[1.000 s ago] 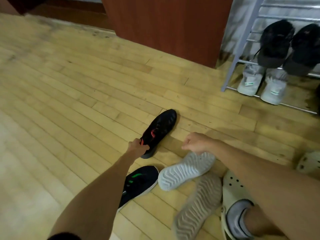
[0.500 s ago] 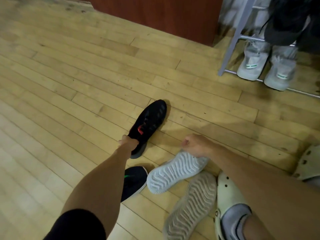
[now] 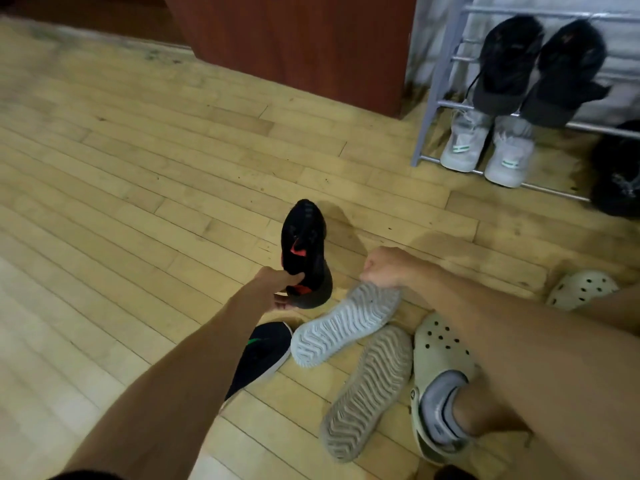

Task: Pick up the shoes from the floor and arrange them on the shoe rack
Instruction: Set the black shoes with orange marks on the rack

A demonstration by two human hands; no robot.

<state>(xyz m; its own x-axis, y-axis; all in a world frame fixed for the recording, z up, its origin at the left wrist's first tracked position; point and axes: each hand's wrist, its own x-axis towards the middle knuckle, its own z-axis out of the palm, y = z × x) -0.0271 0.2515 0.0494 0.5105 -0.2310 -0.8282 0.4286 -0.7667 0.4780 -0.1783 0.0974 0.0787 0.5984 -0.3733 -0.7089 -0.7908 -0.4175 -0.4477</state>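
My left hand (image 3: 277, 289) grips the heel of a black shoe with red marks (image 3: 304, 244), which is lifted with its toe pointing away. My right hand (image 3: 384, 266) is closed on the edge of a white-soled shoe (image 3: 343, 323) that shows its sole. A black shoe with a green mark (image 3: 265, 355) lies on the floor under my left forearm. A grey-soled shoe (image 3: 370, 389) lies sole-up beside it. The metal shoe rack (image 3: 433, 98) stands at the upper right, with a black pair (image 3: 540, 67) on one shelf and a white pair (image 3: 488, 147) below.
A brown wooden cabinet (image 3: 294, 43) stands left of the rack. My foot wears a cream clog (image 3: 436, 368) at lower right; a second clog (image 3: 581, 289) sits further right. A dark shoe (image 3: 616, 171) rests at the rack's right end. Wooden floor spreads out to the left.
My left hand has raised the black and red shoe off the floor and turned it more upright. My right hand keeps hold of the white-soled shoe. The view tilted up toward the rack.
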